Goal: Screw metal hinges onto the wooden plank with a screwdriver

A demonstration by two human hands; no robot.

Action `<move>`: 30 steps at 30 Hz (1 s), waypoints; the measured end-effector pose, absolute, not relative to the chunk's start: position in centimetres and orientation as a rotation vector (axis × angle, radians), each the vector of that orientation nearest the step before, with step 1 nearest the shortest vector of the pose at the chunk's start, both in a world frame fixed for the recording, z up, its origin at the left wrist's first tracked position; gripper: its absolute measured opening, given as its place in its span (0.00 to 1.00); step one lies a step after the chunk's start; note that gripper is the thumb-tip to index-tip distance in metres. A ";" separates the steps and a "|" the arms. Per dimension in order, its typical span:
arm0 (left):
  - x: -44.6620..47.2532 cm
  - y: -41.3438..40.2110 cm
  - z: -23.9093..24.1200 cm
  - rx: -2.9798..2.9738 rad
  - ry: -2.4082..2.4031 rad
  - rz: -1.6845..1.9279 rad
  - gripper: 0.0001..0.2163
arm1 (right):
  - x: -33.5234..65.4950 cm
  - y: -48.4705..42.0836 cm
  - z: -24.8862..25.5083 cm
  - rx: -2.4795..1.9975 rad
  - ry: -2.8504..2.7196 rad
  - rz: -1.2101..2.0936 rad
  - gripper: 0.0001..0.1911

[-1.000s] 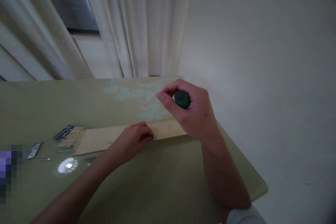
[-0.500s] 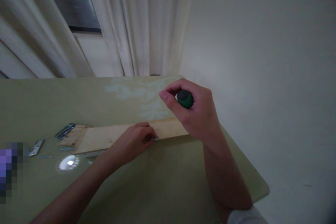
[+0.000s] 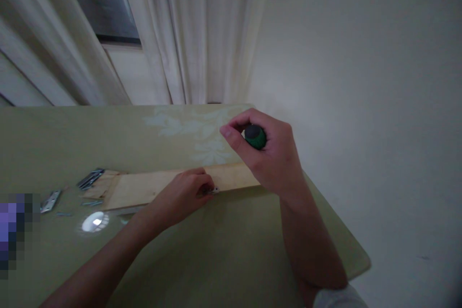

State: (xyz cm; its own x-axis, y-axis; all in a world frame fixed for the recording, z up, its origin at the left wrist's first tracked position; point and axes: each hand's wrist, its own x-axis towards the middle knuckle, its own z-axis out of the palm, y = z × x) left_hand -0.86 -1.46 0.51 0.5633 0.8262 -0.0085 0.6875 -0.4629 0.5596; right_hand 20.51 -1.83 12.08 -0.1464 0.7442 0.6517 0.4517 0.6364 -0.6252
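My right hand (image 3: 269,151) is wrapped round a green handle with a black end (image 3: 255,136), which looks like a screwdriver's; its shaft is hidden behind the hand. Below it lies a long pale wooden board (image 3: 231,178) on the table. At the board's near edge, my left hand (image 3: 191,190) pinches a small metal hinge (image 3: 215,190). Only the tip of that metal piece shows past the fingers, so its full shape is hidden.
Metal pieces (image 3: 90,179) rest on a smaller wood piece (image 3: 99,186) at the board's left end. Screws (image 3: 92,203) and another hinge (image 3: 51,201) lie on the green table (image 3: 202,260). A pixelated purple object (image 3: 9,226) is at far left. The table's right edge borders a pale wall.
Both hands keep almost the same place and grip. The view has shifted very slightly; nothing has been picked up or let go.
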 end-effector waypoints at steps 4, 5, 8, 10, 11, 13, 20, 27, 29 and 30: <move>-0.9 -1.5 0.6 2.286 1.212 0.353 0.04 | 20.5 -1.9 12.1 -0.980 -1.787 0.334 0.09; -0.8 -1.5 0.6 2.289 1.214 0.353 0.04 | 20.5 -1.9 12.1 -0.982 -1.786 0.333 0.09; -0.6 -1.6 0.7 2.299 1.226 0.359 0.04 | 20.4 -2.0 12.1 -0.989 -1.789 0.338 0.09; -0.5 -1.6 0.9 2.307 1.227 0.365 0.03 | 20.4 -2.0 12.1 -0.989 -1.794 0.340 0.09; -0.5 -1.6 0.9 2.312 1.224 0.367 0.03 | 20.4 -2.0 12.1 -0.987 -1.795 0.340 0.09; -0.6 -1.7 1.0 2.321 1.216 0.367 0.03 | 20.3 -1.9 12.1 -0.983 -1.797 0.334 0.10; -0.6 -1.7 0.8 2.327 1.202 0.398 0.04 | 20.4 -1.9 12.0 -0.988 -1.799 0.326 0.10; -1.5 -1.4 2.0 2.353 1.291 0.474 0.10 | 20.4 -1.9 12.1 -0.977 -1.795 0.306 0.10; -3.4 -1.1 3.2 2.318 1.400 0.621 0.13 | 20.6 -2.1 12.2 -0.970 -1.782 0.290 0.09; -4.9 -0.9 3.8 2.283 1.481 0.703 0.15 | 20.6 -2.2 12.2 -0.969 -1.770 0.283 0.08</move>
